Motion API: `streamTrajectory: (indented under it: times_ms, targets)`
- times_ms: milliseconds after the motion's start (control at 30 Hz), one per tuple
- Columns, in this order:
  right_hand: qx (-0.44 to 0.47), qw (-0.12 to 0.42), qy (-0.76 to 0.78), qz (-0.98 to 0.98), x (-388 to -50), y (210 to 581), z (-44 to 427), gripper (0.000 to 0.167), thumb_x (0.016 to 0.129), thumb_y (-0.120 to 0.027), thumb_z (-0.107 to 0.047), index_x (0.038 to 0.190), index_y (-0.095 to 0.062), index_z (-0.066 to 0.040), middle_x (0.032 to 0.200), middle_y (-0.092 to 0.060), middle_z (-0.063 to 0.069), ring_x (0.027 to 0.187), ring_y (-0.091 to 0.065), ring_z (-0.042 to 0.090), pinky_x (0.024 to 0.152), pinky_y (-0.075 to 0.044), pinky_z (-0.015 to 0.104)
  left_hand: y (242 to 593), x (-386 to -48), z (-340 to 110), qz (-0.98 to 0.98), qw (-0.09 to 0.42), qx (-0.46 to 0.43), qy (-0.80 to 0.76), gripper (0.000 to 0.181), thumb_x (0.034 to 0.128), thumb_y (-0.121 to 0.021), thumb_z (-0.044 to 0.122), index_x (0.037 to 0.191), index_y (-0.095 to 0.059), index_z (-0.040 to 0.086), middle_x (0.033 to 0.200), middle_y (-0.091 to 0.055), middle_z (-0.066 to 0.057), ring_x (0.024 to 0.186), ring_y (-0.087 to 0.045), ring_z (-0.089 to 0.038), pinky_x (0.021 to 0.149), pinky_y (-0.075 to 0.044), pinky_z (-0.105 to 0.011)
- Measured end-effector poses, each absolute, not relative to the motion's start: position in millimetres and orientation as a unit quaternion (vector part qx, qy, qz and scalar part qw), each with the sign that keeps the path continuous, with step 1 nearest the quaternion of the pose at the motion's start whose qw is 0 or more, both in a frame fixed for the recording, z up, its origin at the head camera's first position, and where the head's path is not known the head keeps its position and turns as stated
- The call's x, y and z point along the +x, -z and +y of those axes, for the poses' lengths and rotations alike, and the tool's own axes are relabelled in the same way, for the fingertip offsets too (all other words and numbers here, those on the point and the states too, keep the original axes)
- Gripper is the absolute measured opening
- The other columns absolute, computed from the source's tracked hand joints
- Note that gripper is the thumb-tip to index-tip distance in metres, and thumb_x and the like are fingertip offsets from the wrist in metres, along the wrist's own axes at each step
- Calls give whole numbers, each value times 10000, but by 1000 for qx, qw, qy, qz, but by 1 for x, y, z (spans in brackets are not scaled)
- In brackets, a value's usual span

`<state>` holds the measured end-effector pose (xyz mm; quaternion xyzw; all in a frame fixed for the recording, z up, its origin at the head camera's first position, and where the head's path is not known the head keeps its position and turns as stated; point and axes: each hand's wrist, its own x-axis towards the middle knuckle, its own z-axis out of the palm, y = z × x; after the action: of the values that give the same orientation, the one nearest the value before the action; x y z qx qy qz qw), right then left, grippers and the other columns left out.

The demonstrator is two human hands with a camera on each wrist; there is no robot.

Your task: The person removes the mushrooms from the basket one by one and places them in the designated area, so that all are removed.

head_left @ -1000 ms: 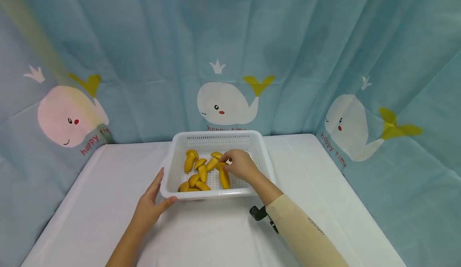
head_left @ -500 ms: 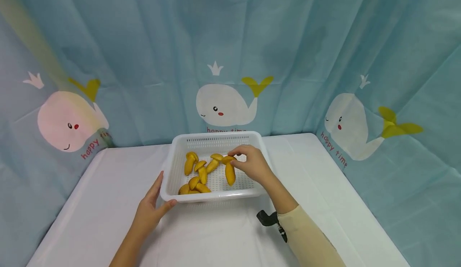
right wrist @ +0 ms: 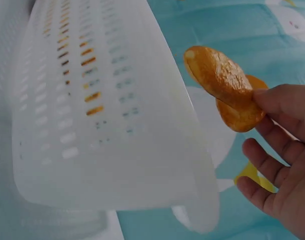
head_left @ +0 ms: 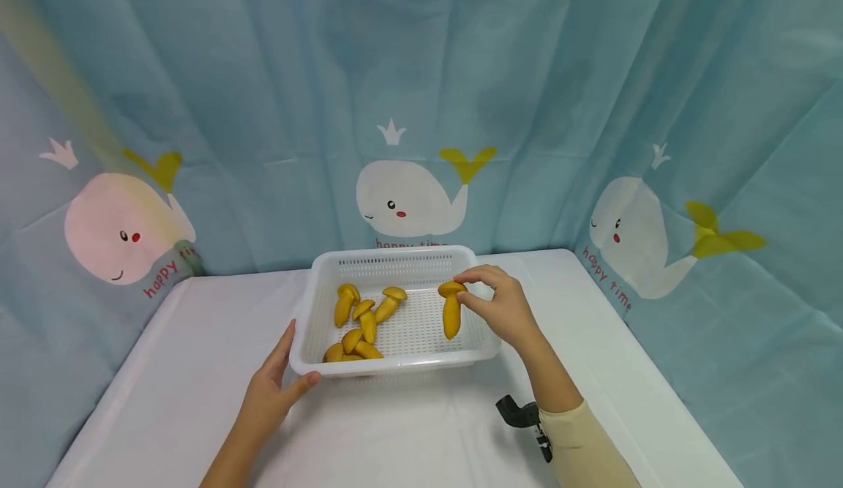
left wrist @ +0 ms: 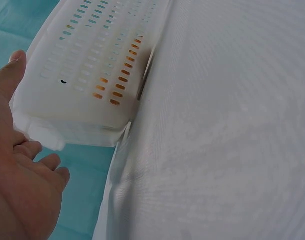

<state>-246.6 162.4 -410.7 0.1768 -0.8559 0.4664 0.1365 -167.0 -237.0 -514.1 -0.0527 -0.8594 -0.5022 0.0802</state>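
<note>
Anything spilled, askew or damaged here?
Nothing stands out: no visible spill or breakage. The white perforated plastic basket sits upright. The glossy yellow mushroom-shaped pieces inside bunch toward its left side, some partly hidden; the yellow mushroom-shaped piece pinched in the right hand looks whole.

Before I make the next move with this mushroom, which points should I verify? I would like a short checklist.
1. Right hand pinching the mushroom: ok, it is held at the cap end.
2. Mushroom clear of the basket: ok, curtain shows between them in the right wrist view.
3. Basket upright: ok.
4. Other mushrooms out of the way: ok, they lie in the basket's left part.
5. Left hand bracing firmly: cannot tell; it is at the near left corner.
</note>
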Motion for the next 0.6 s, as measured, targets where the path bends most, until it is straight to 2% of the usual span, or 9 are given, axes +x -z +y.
streamTrajectory:
  times_ms: [67, 100, 133, 200, 267, 333, 400, 500, 600]
  targets:
    - [178, 140, -469, -853, -246, 409, 167, 208, 913, -803, -213, 1116, -775, -249, 1171, -714, -101, 1202, -595, 171, 1083, -478, 550, 513, -166, -237, -858, 82, -58, 503, 968, 925, -787, 272, 1619, -134, 440, 1710, -153, 36, 1569, -169, -301, 1105, -180, -12]
    - [180, 141, -470, -853, -246, 409, 170, 211, 913, -803, -212, 1119, -774, -250, 1176, -712, -99, 1207, -592, 173, 1083, -473, 563, 513, -166, -237, -859, 84, -59, 502, 964, 926, -785, 277, 1621, -134, 431, 1711, -156, 22, 1570, -169, -294, 1045, -163, 31]
    - [181, 141, -471, -852, -247, 409, 172, 213, 914, -803, -213, 1121, -773, -252, 1180, -711, -97, 1211, -589, 174, 1085, -468, 571, 513, -165, -237, -860, 84, -59, 500, 961, 929, -782, 281, 1623, -134, 427, 1712, -156, 15, 1570, -167, -284, 1061, -165, 19]
    - [183, 142, -474, -850, -247, 409, 177, 217, 914, -803, -209, 1126, -774, -248, 1191, -710, -83, 1216, -588, 180, 1086, -461, 579, 513, -165, -237, -860, 79, -55, 501, 959, 931, -779, 284, 1623, -131, 430, 1713, -148, 19, 1572, -156, -266, 1178, -192, -103]
    - [180, 143, -475, -850, -248, 409, 182, 220, 914, -804, -212, 1130, -774, -239, 1198, -709, -64, 1216, -589, 190, 1091, -453, 586, 513, -165, -237, -860, 75, -49, 502, 958, 928, -781, 294, 1619, -134, 442, 1710, -141, 46, 1573, -149, -257, 1256, -220, -321]
    - [174, 143, -476, -850, -249, 409, 187, 223, 914, -804, -218, 1134, -774, -225, 1204, -710, -43, 1219, -588, 203, 1104, -441, 590, 513, -165, -237, -859, 71, -44, 504, 960, 925, -784, 303, 1616, -135, 456, 1706, -131, 73, 1572, -141, -263, 1234, -223, -541]
    - [165, 143, -474, -853, -250, 408, 191, 225, 914, -804, -226, 1137, -773, -214, 1210, -709, -29, 1222, -588, 214, 1120, -427, 595, 513, -165, -237, -860, 71, -41, 503, 961, 922, -786, 313, 1615, -137, 462, 1699, -131, 98, 1571, -143, -269, 1200, -229, -607]
    - [155, 146, -473, -855, -253, 408, 198, 244, 918, -800, -243, 1154, -767, -190, 1222, -706, 2, 1228, -584, 241, 1131, -407, 612, 514, -165, -237, -864, 77, -42, 496, 957, 925, -783, 323, 1621, -138, 448, 1700, -139, 91, 1569, -156, -262, 1258, -223, -316]
    - [144, 156, -474, -855, -257, 410, 206, 267, 921, -796, -270, 1171, -763, -181, 1230, -702, 22, 1221, -586, 258, 1124, -410, 622, 516, -165, -239, -864, 82, -51, 494, 952, 933, -775, 311, 1631, -136, 415, 1705, -142, 71, 1571, -156, -236, 1125, -163, -30]
